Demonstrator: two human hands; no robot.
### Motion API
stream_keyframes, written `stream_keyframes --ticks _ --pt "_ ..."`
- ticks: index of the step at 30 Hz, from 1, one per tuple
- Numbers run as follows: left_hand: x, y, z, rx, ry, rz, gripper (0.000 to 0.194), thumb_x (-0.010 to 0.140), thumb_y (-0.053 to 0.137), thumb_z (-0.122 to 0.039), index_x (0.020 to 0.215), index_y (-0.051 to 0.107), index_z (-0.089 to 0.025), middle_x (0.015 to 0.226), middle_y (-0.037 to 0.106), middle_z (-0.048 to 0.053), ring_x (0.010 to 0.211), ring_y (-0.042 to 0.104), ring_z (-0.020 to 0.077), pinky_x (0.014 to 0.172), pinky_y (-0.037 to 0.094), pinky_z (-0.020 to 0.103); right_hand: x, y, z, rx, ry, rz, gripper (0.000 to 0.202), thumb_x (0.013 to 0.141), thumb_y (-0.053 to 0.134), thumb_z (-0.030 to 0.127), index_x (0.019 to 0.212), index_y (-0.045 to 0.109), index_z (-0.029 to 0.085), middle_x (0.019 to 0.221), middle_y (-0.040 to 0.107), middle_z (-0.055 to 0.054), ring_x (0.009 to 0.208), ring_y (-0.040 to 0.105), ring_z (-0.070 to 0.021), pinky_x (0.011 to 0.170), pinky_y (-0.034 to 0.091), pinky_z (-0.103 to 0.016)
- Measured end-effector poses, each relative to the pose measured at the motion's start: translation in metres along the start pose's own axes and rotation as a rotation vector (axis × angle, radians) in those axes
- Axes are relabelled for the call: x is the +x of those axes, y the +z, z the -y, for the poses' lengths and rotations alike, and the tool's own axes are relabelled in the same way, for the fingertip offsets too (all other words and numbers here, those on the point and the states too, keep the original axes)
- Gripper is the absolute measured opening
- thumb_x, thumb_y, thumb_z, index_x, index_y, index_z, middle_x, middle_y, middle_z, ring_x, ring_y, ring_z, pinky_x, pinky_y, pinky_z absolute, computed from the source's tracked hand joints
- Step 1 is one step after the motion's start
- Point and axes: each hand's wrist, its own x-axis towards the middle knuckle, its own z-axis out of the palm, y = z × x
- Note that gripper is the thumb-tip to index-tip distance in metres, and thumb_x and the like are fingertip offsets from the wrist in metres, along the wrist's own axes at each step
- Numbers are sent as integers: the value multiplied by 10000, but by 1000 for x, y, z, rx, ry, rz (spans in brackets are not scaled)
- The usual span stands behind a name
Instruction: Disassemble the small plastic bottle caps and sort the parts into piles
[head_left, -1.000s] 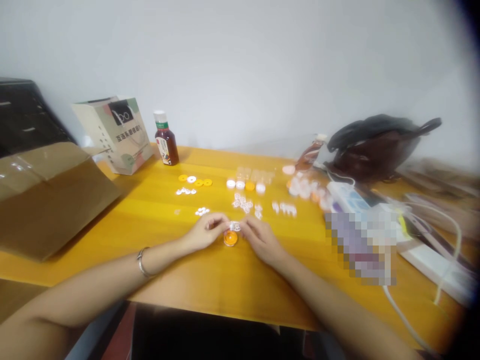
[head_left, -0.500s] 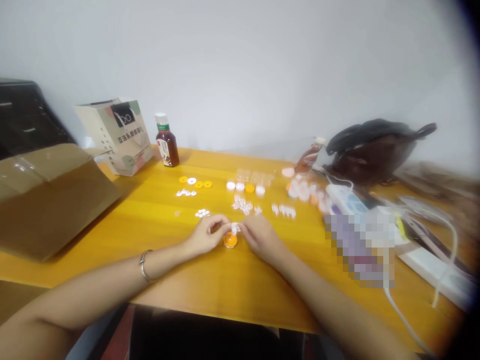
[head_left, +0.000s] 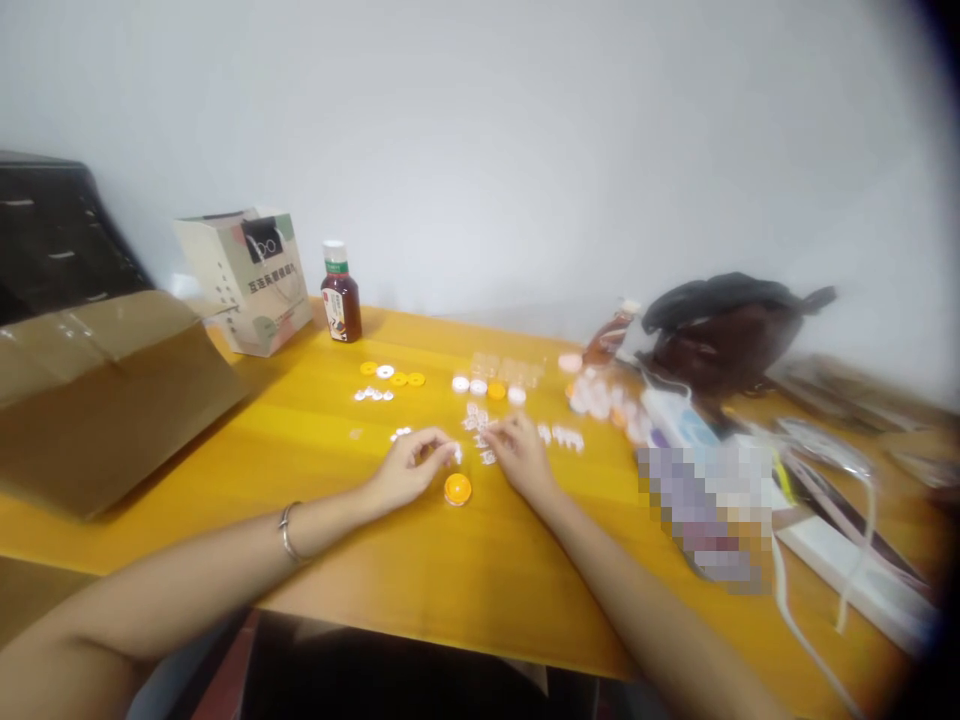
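My left hand (head_left: 409, 470) pinches a small white plastic piece (head_left: 457, 454) between thumb and fingertips, above the table. Just below it lies a round orange cup-like part (head_left: 457, 488) with a pale rim. My right hand (head_left: 521, 460) reaches over a cluster of small white flower-shaped pieces (head_left: 475, 416), its bent fingers a little apart and the fingertips by the pieces. I see nothing held in it. Some small white bits (head_left: 402, 433) lie behind my left hand, partly covered by it. To the right of my right hand stands a row of white pronged pieces (head_left: 568, 438).
Yellow and white rings (head_left: 399, 379), small white parts (head_left: 373, 394), round caps (head_left: 496, 390) and clear pieces (head_left: 510, 368) lie farther back. A bottle (head_left: 341, 300), paper bag (head_left: 274, 290) and cardboard box (head_left: 112, 390) stand left. Right are piled caps (head_left: 596, 393), a dark bag (head_left: 720, 330) and power strips (head_left: 855, 585).
My hands have parted. The right has moved forward to the white flower-shaped pieces, while the left keeps a white piece just above the orange part. The camera view has shifted slightly.
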Motion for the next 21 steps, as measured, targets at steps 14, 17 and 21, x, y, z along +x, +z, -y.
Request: stream_keyframes --ticks 14,17,21 --pt "-1 -1 0 -8 -8 29 241 848 485 -330 721 570 -143 669 590 1 671 542 119 668 411 223 -5 -23 17 334 314 202 289 832 489 429 741 585 172 587 572 5 527 517 -127 527 419 -261" --pt "-2 -2 1 -37 -14 39 238 849 483 -331 732 570 -143 669 588 1 673 544 120 676 412 224 -13 -29 25 561 418 437 322 816 499 464 744 576 159 609 607 1 518 543 -106 536 451 -248" --pt "-2 -2 1 -54 -33 52 240 848 482 -337 736 570 -143 674 588 2 677 546 123 680 414 225 -12 -21 25 581 440 432 309 771 561 457 755 602 152 707 633 -20 643 590 -116 682 490 -278"
